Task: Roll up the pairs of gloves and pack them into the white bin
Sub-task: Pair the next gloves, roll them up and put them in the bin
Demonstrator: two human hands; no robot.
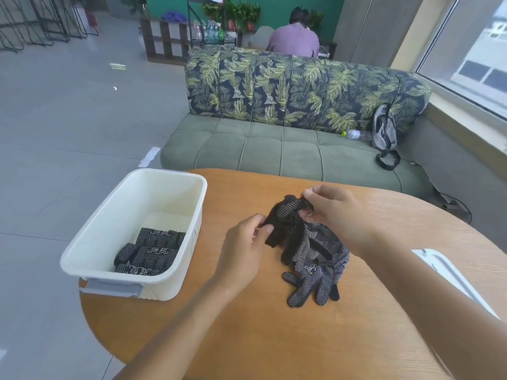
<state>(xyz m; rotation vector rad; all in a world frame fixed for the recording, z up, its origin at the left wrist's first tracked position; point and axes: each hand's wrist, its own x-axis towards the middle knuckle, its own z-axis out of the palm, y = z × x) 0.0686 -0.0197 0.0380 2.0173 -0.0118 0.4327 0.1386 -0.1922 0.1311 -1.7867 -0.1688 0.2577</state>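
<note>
Two hands pinch one black dotted knit glove (288, 215) mid-table above the loose pile (315, 256) — left hand (244, 242), right hand (332, 212) — we should pair it squarely, roll tight, then fill the white plastic bin (175, 215) at the table's left edge.

Bin (175, 242) left of glove pile (315, 259); perhaps three rolls (153, 253) inside

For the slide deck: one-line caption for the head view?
Both hands, left hand and right hand, pinch a black dotted glove above the loose pile; rolled pairs sit in the white bin.
</note>
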